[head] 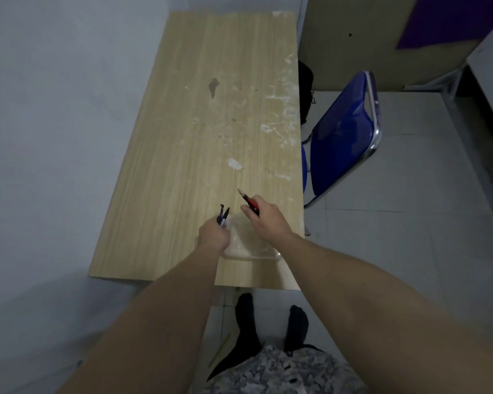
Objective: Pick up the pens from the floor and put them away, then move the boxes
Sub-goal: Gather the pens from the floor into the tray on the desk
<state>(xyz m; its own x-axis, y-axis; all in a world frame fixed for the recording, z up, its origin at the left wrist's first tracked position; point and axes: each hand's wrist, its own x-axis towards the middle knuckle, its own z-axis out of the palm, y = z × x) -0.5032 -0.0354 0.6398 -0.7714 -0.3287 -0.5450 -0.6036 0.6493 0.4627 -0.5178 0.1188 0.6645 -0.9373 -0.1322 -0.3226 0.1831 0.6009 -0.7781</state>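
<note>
Left hand (214, 234) clenched round dark pens (223, 216), tips toward 12 o'clock, above clear box (251, 245). Right hand (265, 216) gripping red pen (249, 202), tip toward 11 o'clock. Best lowered tips-first into box, released one bundle at a time.

Dark pens (223, 214) bunched upright, a red-and-black pen (249, 202) tilted beside them, above a clear box (251, 245).

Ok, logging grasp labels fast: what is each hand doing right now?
Left hand: closed round a bunch of dark pens.
Right hand: closed round a red and black pen.
</note>
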